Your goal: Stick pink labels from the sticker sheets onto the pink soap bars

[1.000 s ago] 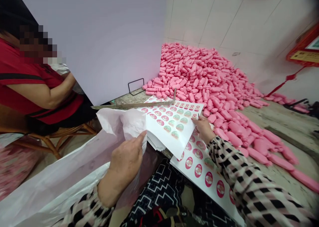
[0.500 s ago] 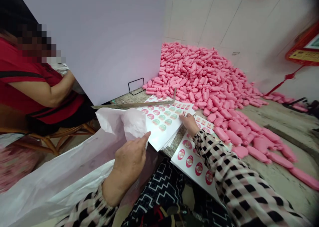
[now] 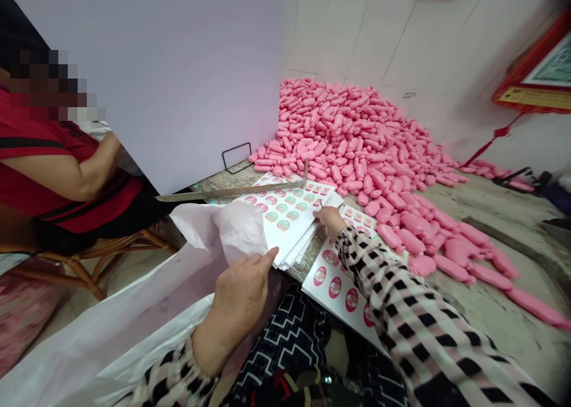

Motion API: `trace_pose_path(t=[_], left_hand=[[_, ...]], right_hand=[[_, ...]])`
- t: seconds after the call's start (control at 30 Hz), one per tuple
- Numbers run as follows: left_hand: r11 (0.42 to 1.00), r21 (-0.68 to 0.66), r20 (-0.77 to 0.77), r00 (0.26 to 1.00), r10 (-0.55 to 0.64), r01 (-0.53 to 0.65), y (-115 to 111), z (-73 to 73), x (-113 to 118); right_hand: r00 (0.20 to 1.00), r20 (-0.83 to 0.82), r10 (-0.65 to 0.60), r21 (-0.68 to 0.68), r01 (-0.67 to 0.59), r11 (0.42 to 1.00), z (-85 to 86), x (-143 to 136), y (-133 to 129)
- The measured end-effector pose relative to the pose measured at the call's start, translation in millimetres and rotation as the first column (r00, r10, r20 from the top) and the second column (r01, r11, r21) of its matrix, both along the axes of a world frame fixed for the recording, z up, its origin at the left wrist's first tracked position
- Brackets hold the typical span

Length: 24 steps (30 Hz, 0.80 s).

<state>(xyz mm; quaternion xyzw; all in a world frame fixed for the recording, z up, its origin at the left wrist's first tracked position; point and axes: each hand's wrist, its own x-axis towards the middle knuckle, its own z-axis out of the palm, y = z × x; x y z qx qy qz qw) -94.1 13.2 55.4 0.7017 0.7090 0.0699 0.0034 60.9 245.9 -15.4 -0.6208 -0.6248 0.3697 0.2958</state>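
A stack of white sticker sheets (image 3: 292, 216) with round pink and green labels lies at the table edge. My left hand (image 3: 243, 285) is at its near left corner, index finger stretched toward the sheets and the other fingers curled; what they may hold is hidden. My right hand (image 3: 330, 219) is closed at the stack's right side, pinching a small thin item too small to name. Under my right forearm is a second stack of sheets (image 3: 341, 285) with pink oval labels. A white plastic bag (image 3: 191, 276) spreads beside my left hand.
A large heap of pink wrapped pieces (image 3: 357, 133) covers the table against the wall. A metal bar (image 3: 232, 190) lies across the far sheets. A tall pale panel (image 3: 178, 80) stands at left, with a seated person in a red shirt (image 3: 44, 175) beyond it.
The view has shifted slightly, moving the surroundings left in the picture. My left hand has moved a little right, nearer my right hand, which stays closed beside the stack.
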Motion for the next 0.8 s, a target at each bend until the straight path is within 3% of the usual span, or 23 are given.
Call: trace_pose_path(t=[0.13, 0.27, 0.43, 0.6, 0.7, 0.8], left_hand=[[0.999, 0.013, -0.030, 0.999, -0.045, 0.046, -0.5, -3.2, 5.3], [0.997, 0.047, -0.033, 0.998, -0.062, 0.064, -2.5, -2.8, 8.6], [0.979, 0.193, 0.043, 0.996, -0.079, 0.069, -9.0, 3.1, 21.7], [0.937, 0.237, 0.192, 0.933, -0.304, 0.256, -9.9, -6.1, 46.2], [0.931, 0.160, 0.247, 0.899, -0.361, 0.329, -7.2, -17.1, 58.9], [0.926, 0.087, 0.267, 0.887, -0.376, 0.366, -4.8, -23.9, 67.0]], right_hand=[[0.990, 0.141, -0.028, -0.016, 0.031, 0.999, 6.5, 9.7, 1.5], [0.974, 0.225, -0.010, 0.049, -0.001, 0.999, 16.7, 45.5, -17.2], [0.958, 0.284, -0.048, 0.098, 0.020, 0.995, 36.9, 131.7, -45.3], [0.884, 0.383, -0.269, 0.197, 0.207, 0.958, 57.1, 225.1, -65.0], [0.842, 0.449, -0.298, 0.191, 0.235, 0.953, 53.0, 248.2, -81.3], [0.812, 0.506, -0.293, 0.174, 0.237, 0.956, 40.2, 249.0, -99.6]])
